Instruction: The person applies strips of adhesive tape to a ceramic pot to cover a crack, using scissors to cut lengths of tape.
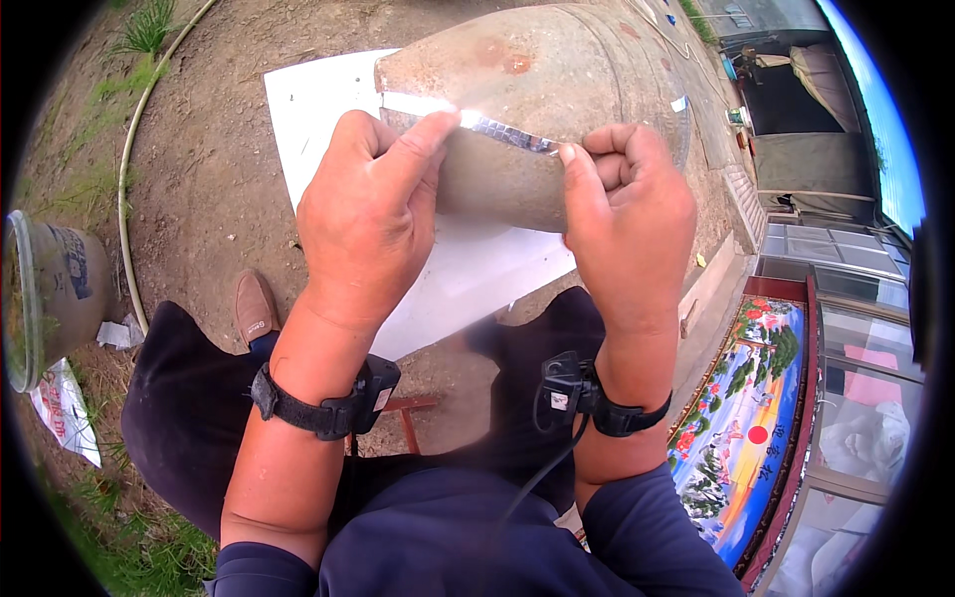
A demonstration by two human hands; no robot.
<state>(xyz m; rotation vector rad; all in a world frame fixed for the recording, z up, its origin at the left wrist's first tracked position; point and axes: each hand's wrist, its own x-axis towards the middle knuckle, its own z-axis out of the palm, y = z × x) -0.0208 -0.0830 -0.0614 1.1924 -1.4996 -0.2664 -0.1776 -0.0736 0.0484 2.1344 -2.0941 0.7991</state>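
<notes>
A big grey-brown jar (517,65), seemingly of clay or cement, lies on its side in front of me on a white sheet (308,119). Across it runs a thin, shiny silver strip (509,134) marked off in small mirror-like squares. My left hand (368,214) pinches this strip near its middle, thumb on top, with the bright left part reaching the jar's narrower end. At the strip's right end, my right hand (637,214) grips it between thumb and forefinger, other fingers curled. Whether the strip touches the jar all along, I cannot tell.
A small shiny piece (679,103) shows on the jar's right part. A pale hose (124,179) crosses the dirt at left, near a clear plastic bucket (85,289). At right stand a colourful landscape picture (741,428) and glazed windows (865,418).
</notes>
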